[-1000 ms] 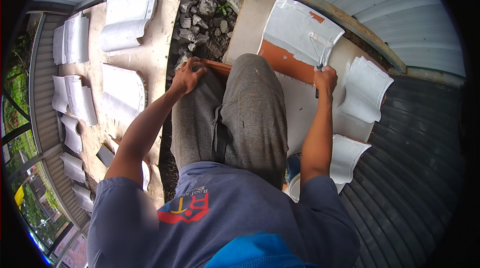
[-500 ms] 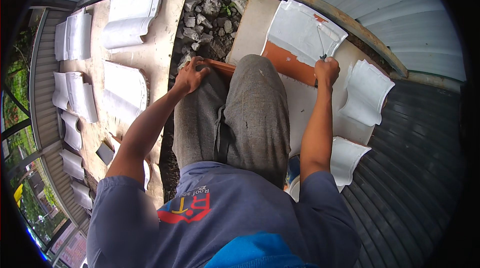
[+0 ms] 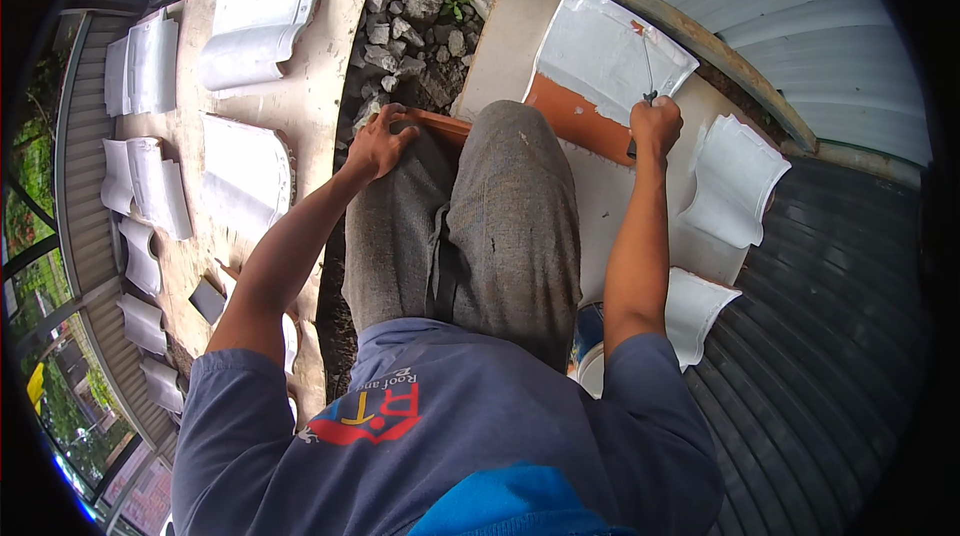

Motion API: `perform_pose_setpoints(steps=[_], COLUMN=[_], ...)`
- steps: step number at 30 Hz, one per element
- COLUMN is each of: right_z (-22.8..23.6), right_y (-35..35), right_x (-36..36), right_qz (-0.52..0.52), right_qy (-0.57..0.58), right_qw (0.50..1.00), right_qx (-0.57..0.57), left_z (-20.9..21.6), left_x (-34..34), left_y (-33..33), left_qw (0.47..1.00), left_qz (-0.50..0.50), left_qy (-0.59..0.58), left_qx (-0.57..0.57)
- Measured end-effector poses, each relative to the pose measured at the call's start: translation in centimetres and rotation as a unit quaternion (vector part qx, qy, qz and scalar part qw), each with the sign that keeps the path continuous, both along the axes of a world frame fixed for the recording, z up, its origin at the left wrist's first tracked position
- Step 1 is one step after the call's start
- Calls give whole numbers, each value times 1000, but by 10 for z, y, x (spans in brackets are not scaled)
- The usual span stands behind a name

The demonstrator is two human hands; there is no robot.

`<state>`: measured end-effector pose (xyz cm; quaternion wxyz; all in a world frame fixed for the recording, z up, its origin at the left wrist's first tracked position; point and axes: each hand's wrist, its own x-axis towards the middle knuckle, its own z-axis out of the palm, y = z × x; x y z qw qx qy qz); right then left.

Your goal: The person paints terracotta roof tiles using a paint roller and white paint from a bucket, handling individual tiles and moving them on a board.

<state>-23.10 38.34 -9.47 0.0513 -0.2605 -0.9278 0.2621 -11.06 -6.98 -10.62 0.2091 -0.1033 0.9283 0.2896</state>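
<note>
A terracotta roof tile (image 3: 590, 66), mostly coated in white paint, lies on a pale board (image 3: 620, 206) in front of my knees. Its near strip is still bare orange. My right hand (image 3: 655, 126) is shut on a paintbrush (image 3: 648, 71) whose bristles rest on the tile's far right part. My left hand (image 3: 380, 144) grips the tile's near left corner, by the edge of the rubble. My grey trouser legs cover the tile's near middle.
Painted white tiles (image 3: 735, 181) lie right of my brush hand and by my right elbow (image 3: 695, 311). More white tiles (image 3: 245, 176) dry on the board at left. Stone rubble (image 3: 410, 21) fills the gap ahead. A paint can (image 3: 588, 351) sits by my right hip. Corrugated metal sheeting (image 3: 820, 286) surrounds the boards.
My right hand has pushed the brush away from me, up the tile toward its far right edge. My left hand has stayed on the tile's near left corner.
</note>
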Motion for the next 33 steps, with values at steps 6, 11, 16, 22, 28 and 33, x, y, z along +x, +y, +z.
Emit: perform_pose_setpoints(steps=[6,11,16,22,28,33], right_z=[13,13,23,31,28,12], right_y=[-17,-20,-31,-43,-41,-14], right_x=[5,-3,-2,-7,-1,55], right_qz=[-27,11,29,18,36,-2], right_qy=[-63,-52,7,-75,-102,-50], right_qw=[996,999,999,997,994,997], right_qx=[-57,-12,11,-28,-17,-50], left_z=[5,5,3,4,4,4], left_x=[0,2,1,1,2,-2], left_y=[4,4,3,2,0,6], left_qw=[1000,1000,1000,1000,1000,1000], left_qz=[0,3,7,15,-4,-8], left_qy=[1,-8,-3,-14,-3,3], left_qx=[7,-7,2,-3,-8,-3])
